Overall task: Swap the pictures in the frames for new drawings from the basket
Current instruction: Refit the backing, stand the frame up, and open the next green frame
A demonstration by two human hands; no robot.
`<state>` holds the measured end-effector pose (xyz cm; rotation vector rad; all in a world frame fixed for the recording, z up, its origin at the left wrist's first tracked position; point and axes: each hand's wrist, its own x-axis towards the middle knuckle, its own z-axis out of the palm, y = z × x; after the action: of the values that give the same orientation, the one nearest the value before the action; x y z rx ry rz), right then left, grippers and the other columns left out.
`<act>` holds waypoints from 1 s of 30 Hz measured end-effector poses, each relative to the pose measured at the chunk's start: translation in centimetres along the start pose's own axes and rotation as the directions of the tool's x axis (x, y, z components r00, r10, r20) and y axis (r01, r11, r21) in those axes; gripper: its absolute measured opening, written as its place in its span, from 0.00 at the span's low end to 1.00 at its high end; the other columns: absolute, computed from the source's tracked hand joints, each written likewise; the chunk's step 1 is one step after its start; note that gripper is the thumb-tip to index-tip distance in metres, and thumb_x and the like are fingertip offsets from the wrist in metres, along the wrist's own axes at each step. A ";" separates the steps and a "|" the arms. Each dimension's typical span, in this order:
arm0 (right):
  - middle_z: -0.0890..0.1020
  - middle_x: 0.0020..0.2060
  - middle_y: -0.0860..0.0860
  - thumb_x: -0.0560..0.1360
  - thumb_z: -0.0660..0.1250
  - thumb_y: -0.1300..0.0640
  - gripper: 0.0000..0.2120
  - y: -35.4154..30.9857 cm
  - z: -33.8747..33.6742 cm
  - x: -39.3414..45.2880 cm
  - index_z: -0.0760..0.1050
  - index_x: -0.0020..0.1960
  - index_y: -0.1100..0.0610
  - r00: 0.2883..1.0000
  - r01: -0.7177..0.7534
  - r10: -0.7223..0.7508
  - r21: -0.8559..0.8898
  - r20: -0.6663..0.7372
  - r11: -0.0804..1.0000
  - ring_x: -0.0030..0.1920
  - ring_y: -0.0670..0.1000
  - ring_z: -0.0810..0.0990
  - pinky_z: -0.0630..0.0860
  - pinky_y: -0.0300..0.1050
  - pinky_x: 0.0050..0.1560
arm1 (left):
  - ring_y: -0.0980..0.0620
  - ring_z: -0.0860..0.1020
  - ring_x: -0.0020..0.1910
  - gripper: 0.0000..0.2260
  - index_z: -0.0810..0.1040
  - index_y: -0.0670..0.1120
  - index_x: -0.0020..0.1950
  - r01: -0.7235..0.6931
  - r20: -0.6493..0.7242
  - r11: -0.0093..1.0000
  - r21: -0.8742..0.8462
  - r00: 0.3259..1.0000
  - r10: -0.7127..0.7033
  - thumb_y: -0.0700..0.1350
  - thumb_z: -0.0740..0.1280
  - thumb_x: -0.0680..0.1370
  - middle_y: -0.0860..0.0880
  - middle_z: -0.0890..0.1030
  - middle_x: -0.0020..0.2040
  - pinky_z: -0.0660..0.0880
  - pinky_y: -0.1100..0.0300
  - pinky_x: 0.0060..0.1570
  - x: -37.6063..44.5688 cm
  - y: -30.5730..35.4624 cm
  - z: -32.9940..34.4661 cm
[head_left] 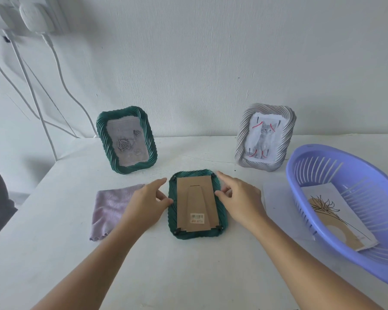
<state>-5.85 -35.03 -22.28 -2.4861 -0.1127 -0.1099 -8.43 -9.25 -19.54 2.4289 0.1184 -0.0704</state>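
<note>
Green ribbed frame (198,204) face-down mid-table, brown cardboard backing (196,204) up for tab access. My left hand (147,203) and right hand (239,199) flank its sides, fingers loosely spread, holding nothing. Lilac slotted plastic basket (345,209) right of frame, line drawing (336,215) inside.

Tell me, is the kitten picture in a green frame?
No, the kitten picture stands in the silver frame by the wall, while the standing green frame holds a rose picture.
</note>
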 end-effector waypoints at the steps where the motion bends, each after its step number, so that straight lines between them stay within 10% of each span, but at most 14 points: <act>1: 0.80 0.41 0.40 0.77 0.69 0.49 0.27 -0.1 0.0 0.2 0.68 0.73 0.35 1.000 0.000 0.000 0.003 -0.007 1.000 0.43 0.41 0.79 0.74 0.54 0.60 | 0.60 0.79 0.43 0.27 0.71 0.53 0.76 0.004 -0.017 1.000 -0.018 1.000 -0.004 0.47 0.73 0.78 0.58 0.82 0.44 0.69 0.67 0.40 0.1 0.0 0.1; 13: 0.79 0.49 0.42 0.77 0.67 0.43 0.12 0.0 -0.4 -0.6 0.81 0.59 0.39 0.985 0.145 -0.143 0.017 -0.096 0.989 0.52 0.46 0.79 0.72 0.53 0.60 | 0.58 0.77 0.50 0.14 0.77 0.58 0.65 -0.108 -0.105 0.993 0.053 0.988 0.113 0.55 0.69 0.79 0.54 0.75 0.56 0.74 0.58 0.50 -1.9 0.2 0.3; 18: 0.76 0.52 0.37 0.71 0.65 0.31 0.13 0.8 -1.7 -3.4 0.80 0.51 0.35 0.955 0.209 -0.232 0.139 0.182 0.968 0.59 0.38 0.72 0.63 0.54 0.70 | 0.65 0.69 0.64 0.11 0.82 0.66 0.52 -0.213 0.097 0.976 -0.046 0.971 0.216 0.60 0.77 0.71 0.63 0.72 0.61 0.64 0.67 0.62 -4.7 -1.6 0.3; 30: 0.74 0.56 0.34 0.64 0.77 0.34 0.16 1.4 -2.1 -3.6 0.81 0.49 0.36 0.939 0.208 -0.249 0.185 0.237 0.960 0.62 0.36 0.69 0.57 0.53 0.73 | 0.69 0.65 0.67 0.11 0.85 0.65 0.48 -0.189 0.117 0.975 -0.116 0.972 0.202 0.52 0.80 0.70 0.63 0.70 0.64 0.60 0.74 0.62 -4.5 -2.3 0.5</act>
<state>-9.38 -37.60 -21.90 -2.3089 -0.5031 0.1230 -13.18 -8.21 -21.04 2.3120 -0.1721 -0.1277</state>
